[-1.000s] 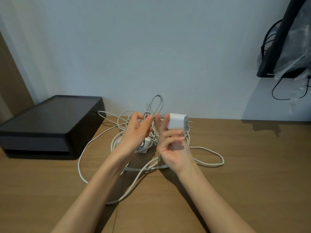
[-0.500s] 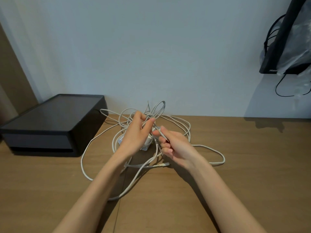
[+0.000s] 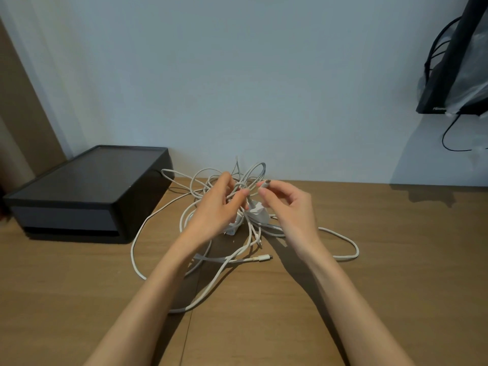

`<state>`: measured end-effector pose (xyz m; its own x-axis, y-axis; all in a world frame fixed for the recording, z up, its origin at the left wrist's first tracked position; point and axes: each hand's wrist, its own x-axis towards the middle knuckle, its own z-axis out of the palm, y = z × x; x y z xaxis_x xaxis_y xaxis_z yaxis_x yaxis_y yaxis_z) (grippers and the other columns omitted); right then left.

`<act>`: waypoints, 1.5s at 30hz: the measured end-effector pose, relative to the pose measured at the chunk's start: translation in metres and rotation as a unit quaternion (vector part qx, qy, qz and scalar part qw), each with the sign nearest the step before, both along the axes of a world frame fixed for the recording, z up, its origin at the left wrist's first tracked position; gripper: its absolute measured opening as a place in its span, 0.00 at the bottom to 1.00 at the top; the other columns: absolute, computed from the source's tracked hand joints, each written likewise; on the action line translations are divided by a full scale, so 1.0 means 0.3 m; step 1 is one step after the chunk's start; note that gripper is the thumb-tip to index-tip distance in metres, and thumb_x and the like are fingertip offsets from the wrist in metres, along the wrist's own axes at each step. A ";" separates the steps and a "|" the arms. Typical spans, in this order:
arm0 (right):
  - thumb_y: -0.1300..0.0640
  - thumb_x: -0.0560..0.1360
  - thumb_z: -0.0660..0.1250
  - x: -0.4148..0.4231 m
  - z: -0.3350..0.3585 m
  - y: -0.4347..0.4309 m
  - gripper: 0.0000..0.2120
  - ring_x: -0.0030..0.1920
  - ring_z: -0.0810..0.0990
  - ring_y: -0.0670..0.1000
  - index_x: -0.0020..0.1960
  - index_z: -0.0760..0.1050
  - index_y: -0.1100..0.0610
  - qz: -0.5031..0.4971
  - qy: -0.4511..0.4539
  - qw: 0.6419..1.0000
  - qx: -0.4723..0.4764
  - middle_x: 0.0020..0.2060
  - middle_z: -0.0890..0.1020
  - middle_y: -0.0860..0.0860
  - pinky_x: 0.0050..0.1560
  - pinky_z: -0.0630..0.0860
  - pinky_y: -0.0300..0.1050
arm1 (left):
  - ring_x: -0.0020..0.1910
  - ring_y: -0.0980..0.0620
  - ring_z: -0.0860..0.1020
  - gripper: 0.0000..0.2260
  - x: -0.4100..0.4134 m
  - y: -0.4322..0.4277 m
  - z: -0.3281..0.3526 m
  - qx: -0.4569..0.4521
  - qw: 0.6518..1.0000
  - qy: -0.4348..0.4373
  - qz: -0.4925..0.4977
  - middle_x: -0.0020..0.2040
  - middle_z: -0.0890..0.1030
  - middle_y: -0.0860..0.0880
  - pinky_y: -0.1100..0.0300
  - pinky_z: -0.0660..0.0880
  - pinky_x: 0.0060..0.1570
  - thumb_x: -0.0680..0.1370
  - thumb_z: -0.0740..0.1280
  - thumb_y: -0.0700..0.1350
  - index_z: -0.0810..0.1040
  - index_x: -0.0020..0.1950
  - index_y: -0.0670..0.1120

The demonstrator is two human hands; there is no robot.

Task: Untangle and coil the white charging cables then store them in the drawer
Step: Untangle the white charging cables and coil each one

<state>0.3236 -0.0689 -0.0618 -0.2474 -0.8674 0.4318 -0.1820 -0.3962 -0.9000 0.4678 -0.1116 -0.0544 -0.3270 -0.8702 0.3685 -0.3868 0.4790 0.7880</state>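
A cable end (image 3: pixel 266 184) is pinched in the right hand (image 3: pixel 287 207), pointing left toward the knot of white cables (image 3: pixel 237 207) gripped by the left hand (image 3: pixel 215 207) mid-desk (image 3: pixel 383 260).

1. Both bare forearms reach forward from the bottom edge and angle in toward each other, wrists well apart.
2. The left hand (image 3: pixel 215 207) is raised, back toward the viewer, its fingers curled and pinched closed on strands of white cable.
3. The right hand (image 3: pixel 286 204) is just beside it, thumb and forefinger nipped onto a cable end, the other fingers loosely bent.
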 end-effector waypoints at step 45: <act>0.57 0.71 0.74 -0.039 -0.002 0.009 0.04 0.37 0.81 0.42 0.45 0.85 0.54 -0.172 0.262 0.944 -0.105 0.37 0.84 0.46 0.40 0.80 0.45 | 0.35 0.62 0.79 0.07 -0.056 0.061 -0.023 -0.035 0.997 0.032 -0.053 0.36 0.81 0.52 0.69 0.72 0.34 0.80 0.61 0.44 0.63 0.52 0.46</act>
<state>0.3118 -0.0662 -0.0623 -0.2033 -0.6564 0.7265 -0.7313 -0.3917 -0.5584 0.4509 -0.0934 -0.0612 -0.3901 -0.8036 0.4494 -0.2808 0.5687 0.7731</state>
